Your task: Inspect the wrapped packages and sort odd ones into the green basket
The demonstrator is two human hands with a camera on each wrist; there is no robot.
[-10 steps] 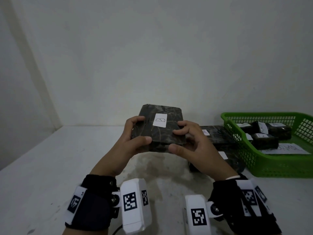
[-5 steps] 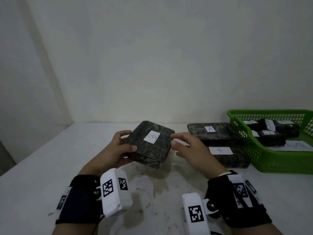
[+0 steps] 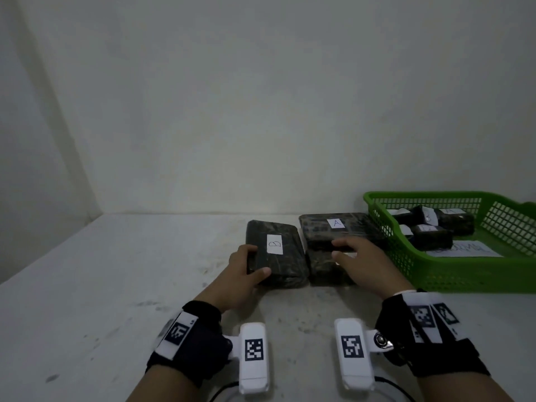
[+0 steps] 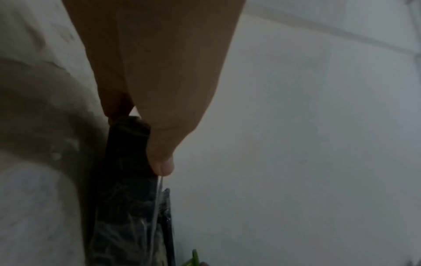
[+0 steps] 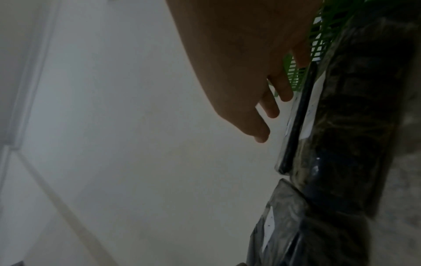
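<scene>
From the head view, the left hand grips the near left corner of the package labelled B, which lies flat on the white table. The right hand hovers with relaxed, spread fingers over the stacked packages beside the green basket.

The left wrist view shows the thumb pressed on the package's edge.

The right wrist view, dim, seems to show the fingertips just off the stack.

Dark wrapped package labelled B lies flat on the tabletop, just beside package A; green basket holds smaller packages.
</scene>
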